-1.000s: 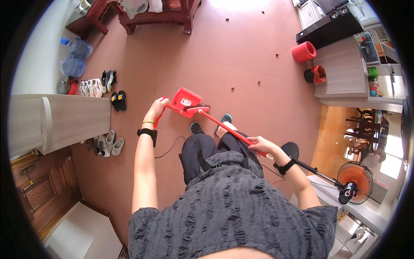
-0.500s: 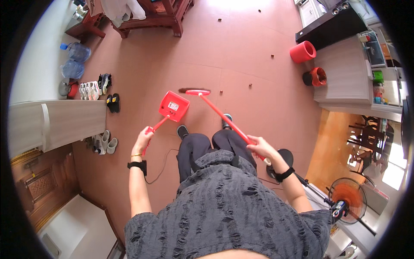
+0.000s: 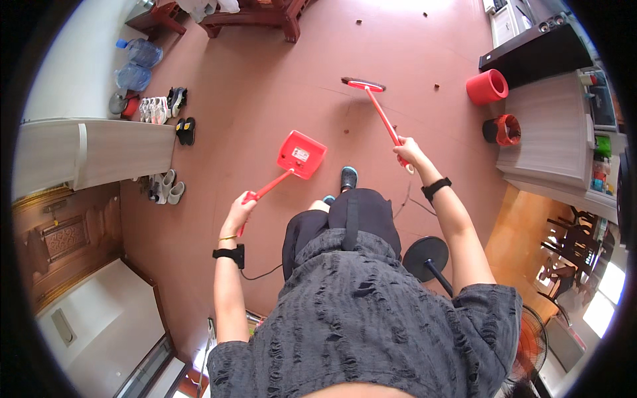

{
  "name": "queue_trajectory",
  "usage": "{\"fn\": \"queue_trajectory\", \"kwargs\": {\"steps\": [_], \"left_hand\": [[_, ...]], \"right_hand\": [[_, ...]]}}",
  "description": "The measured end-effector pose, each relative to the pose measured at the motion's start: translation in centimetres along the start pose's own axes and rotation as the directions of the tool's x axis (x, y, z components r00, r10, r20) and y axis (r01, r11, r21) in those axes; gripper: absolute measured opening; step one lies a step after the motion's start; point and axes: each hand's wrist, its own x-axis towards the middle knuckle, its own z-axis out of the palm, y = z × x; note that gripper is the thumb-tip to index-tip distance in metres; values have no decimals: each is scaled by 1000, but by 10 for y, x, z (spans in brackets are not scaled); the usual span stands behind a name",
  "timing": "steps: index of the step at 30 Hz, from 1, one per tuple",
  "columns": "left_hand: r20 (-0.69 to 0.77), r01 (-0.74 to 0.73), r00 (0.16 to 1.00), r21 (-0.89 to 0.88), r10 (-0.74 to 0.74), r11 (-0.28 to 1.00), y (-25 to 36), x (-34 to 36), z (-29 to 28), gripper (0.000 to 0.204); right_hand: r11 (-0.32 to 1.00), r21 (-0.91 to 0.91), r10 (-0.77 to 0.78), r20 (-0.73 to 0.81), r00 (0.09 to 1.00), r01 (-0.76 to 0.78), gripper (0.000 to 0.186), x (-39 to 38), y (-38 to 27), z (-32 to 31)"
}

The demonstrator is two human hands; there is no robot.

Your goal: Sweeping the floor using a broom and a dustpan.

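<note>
My left hand [image 3: 239, 211] is closed round the handle of a red dustpan [image 3: 313, 151], whose pan lies ahead of me with a white label and a few small dark bits in it. Gripped near the end of its red stick by my right hand [image 3: 410, 152], a broom [image 3: 380, 111] reaches forward. Its dark bristles [image 3: 364, 84] are beyond the dustpan, apart from it. Just right of the pan a small brown piece [image 3: 346, 131] lies on the floor. Another such piece is partly covered by the broom stick. My dark-shod foot [image 3: 348, 177] is stepped forward.
More small brown pieces [image 3: 436, 85] are scattered farther off. A red bin [image 3: 487, 87] and a bin with a red liner [image 3: 507, 129] stand by the right cabinet. Shoes [image 3: 154, 110] and water jugs [image 3: 135, 76] line the left. A fan base [image 3: 425, 258] and cable are close on my right.
The broom has swung forward and right, away from the dustpan. The dustpan has shifted right in view. I have stepped forward, and the room has slid in the picture.
</note>
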Motion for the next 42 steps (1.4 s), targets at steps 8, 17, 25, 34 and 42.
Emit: {"fn": "queue_trajectory", "kwargs": {"steps": [8,17,25,34,42], "left_hand": [[76,19,997,-55,-15,998,12,9,67,15],[84,-20,996,-49,24,999,10,18,65,16],[121,-12,992,-92,23,996,-3,10,50,19],[57,-122,991,-30,124,992,-22,-19,106,13],[-72,-53,997,-354,29,934,7,-73,185,13]], "right_hand": [[991,88,87,155,984,-102,24,-11,59,71],[884,328,110,546,830,-333,43,-134,77,90],[769,412,170,605,778,-489,54,-235,86,57],[929,287,76,467,881,-233,52,-228,88,35],[857,491,1,300,954,-155,57,-206,124,-49]]}}
